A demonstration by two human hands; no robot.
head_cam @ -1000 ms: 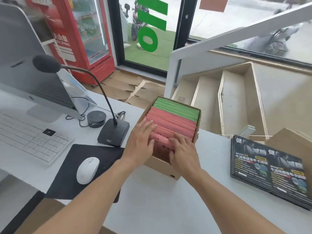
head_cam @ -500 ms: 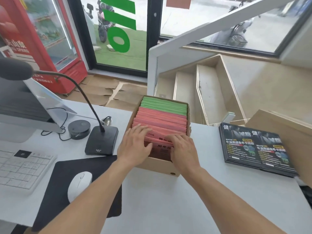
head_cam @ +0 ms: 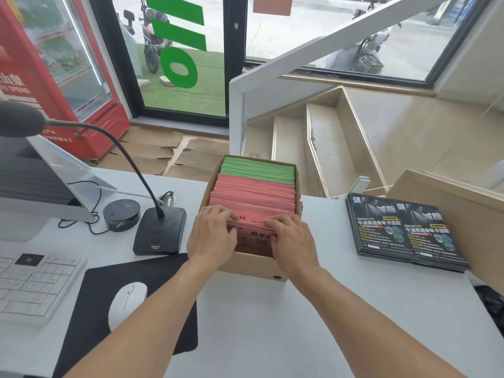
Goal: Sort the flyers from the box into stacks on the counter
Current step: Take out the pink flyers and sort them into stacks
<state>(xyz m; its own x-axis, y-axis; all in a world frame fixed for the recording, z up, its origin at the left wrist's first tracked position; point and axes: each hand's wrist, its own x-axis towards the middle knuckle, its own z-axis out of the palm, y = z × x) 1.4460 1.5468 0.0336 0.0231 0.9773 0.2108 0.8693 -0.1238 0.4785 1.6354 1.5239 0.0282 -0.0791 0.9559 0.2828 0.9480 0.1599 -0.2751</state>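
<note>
1. Cardboard box on the white counter holds upright flyers: red flyers at its near end, green flyers at its far end; single sheets are too tightly packed to count.
2. Left hand and right hand curl their fingers over the nearest red flyers, gripping them; the fingertips are hidden among the sheets.
3. One stack of dark flyers lies right of the box.
4. Left of the box stands one microphone, its head cut off.
</note>
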